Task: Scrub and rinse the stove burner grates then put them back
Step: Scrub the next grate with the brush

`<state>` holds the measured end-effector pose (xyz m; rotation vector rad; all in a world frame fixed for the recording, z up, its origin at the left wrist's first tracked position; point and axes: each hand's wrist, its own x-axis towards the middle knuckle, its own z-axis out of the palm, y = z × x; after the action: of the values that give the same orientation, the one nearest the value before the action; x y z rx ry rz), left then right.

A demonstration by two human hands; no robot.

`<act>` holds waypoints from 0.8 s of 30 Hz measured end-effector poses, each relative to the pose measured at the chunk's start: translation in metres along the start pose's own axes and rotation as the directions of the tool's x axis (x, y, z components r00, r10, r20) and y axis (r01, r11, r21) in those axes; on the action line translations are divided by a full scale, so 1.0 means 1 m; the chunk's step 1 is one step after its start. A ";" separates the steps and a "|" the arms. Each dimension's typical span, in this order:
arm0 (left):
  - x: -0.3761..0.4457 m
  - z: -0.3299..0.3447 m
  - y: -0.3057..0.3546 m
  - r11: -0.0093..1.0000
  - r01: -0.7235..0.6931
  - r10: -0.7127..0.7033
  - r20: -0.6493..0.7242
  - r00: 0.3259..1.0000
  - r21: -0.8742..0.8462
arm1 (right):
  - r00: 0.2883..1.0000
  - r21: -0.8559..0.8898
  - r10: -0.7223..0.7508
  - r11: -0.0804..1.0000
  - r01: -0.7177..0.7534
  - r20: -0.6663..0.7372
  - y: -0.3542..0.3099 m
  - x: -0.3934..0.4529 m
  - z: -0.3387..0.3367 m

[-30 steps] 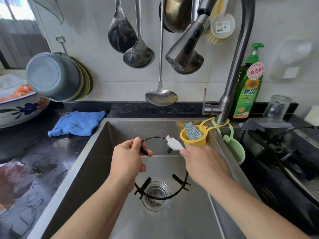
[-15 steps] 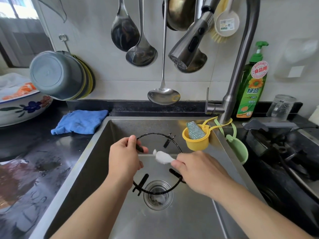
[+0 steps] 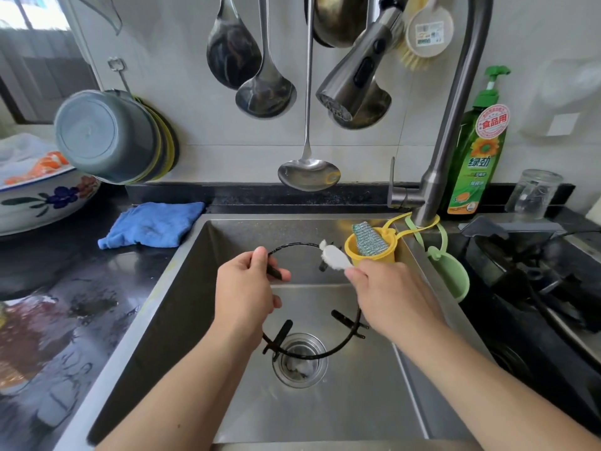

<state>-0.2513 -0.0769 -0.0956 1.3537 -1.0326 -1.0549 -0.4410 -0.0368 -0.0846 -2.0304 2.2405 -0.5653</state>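
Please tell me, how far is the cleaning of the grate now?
Done: the grate is already off the stove and over the sink. In hand: the left hand grips its ring while the right hand holds a white brush at its far rim. Left: rinsing, since the faucet shows no water, and putting it back.

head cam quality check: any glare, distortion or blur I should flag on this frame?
Head view: wide-angle bending bows the faucet and wall edges; daylight from the window at upper left puts glare on the wet counter and sink wall; the white brush in the right hand looks slightly smeared; the grate and left hand read sharp.
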 end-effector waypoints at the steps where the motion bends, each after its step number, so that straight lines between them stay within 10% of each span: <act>1: -0.001 0.000 -0.001 1.000 0.000 0.000 0.001 1.000 0.013 | 1.000 -0.013 -0.011 1.000 0.011 0.022 -0.002 -0.003 0.002; 11: 0.003 -0.007 -0.001 0.999 -0.030 0.029 -0.072 0.997 -0.015 | 0.989 0.066 -0.147 0.987 0.147 0.001 -0.005 -0.004 0.009; 15: 0.009 -0.016 -0.003 0.977 0.027 -0.047 -0.090 0.995 -0.212 | 0.996 0.291 0.041 0.957 -0.017 -0.076 0.002 0.005 0.004; 19: 0.007 -0.010 -0.006 0.900 0.087 -0.119 -0.050 0.992 -0.427 | 0.981 0.619 0.097 0.763 -0.183 0.171 0.002 0.001 0.007; 24: 0.002 -0.007 -0.004 0.888 0.213 -0.179 0.119 0.977 -0.407 | 0.984 0.670 0.157 0.722 -0.173 0.085 0.004 0.002 0.007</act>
<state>-0.2437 -0.0775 -0.0993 1.0834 -0.6781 -1.4011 -0.4433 -0.0405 -0.0919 -1.4313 1.7773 -1.1279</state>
